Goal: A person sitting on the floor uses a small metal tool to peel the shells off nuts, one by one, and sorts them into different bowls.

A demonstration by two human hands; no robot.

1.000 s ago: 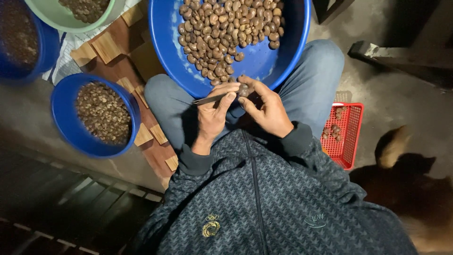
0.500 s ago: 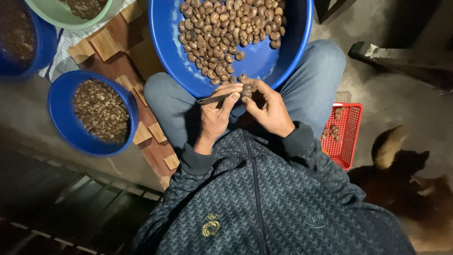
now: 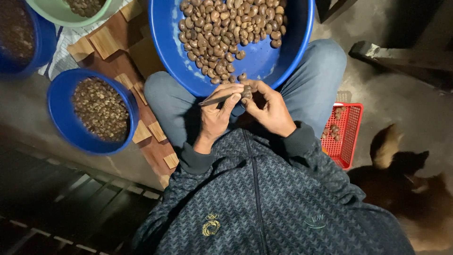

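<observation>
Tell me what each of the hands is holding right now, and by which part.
The left hand pinches a thin metal blade near its tip end. The right hand grips a single brown nut between fingertips and thumb.

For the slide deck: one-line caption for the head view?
Left hand works a small blade into a nut held by right hand.

You have three blue bowls [image 3: 292,42], one green bowl [image 3: 47,16] and one red basket [image 3: 347,141]. Beside the red basket sits one cat [image 3: 406,184].
</observation>
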